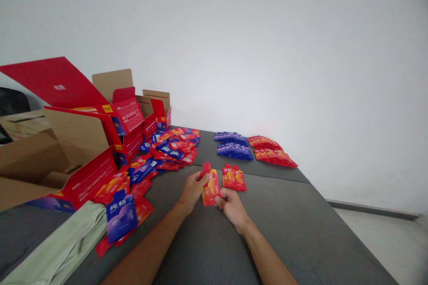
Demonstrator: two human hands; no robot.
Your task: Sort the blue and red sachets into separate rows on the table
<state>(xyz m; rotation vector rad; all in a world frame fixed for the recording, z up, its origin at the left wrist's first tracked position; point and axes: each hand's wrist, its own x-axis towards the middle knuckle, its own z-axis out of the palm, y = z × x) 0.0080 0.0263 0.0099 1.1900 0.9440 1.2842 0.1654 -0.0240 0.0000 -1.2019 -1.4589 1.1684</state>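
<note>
Near the middle of the dark grey desk [287,231], the left hand [192,190] and right hand [230,207] both pinch one flat red-and-orange foil sachet [210,187]; just beyond lie two matching red sachets [234,178]; a loose heap of red and blue sachets [167,151] spreads leftward; sorted blue rows [233,146] and red rows [272,151] sit at the far edge.

1. A plain white wall [267,44] fills most of what stands ahead, bare and evenly lit, with a soft, shadowless brightness across it.
2. A dark grey table [301,231] runs away from me to that wall; its top is matt and a little scuffed, with a seam crossing it partway along.
3. To the right, past the table's edge, a pale floor [384,240] shows, meeting the wall at a dark skirting strip [371,210].
4. At the far left, behind the cardboard, something dark [11,102] sits against the wall, too cut off to tell.
</note>
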